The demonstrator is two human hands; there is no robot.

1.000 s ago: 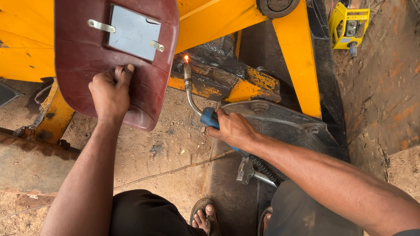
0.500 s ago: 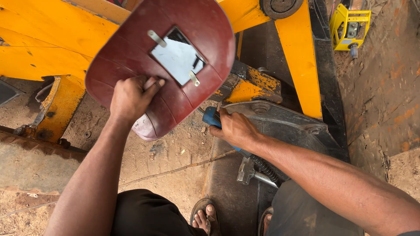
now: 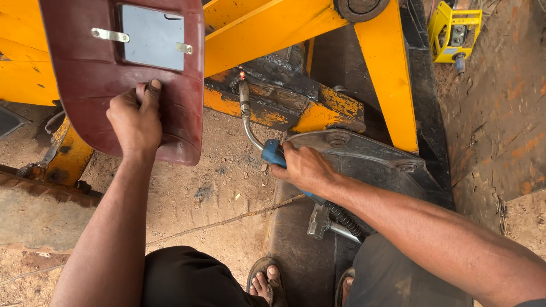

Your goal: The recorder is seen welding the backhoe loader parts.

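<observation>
Left hand (image 3: 135, 120) grips maroon welding shield (image 3: 122, 74), raised left of torch as glare guard. Right hand (image 3: 304, 167) clamps blue-handled torch (image 3: 253, 122); I note tip glowing at yellow frame (image 3: 267, 28) joint.

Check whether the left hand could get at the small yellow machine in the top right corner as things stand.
Probably not. The left hand is gripping the dark red welding shield at far left, and the yellow machine sits beyond the yellow steel beam and the right hand holding the welding torch.
</observation>
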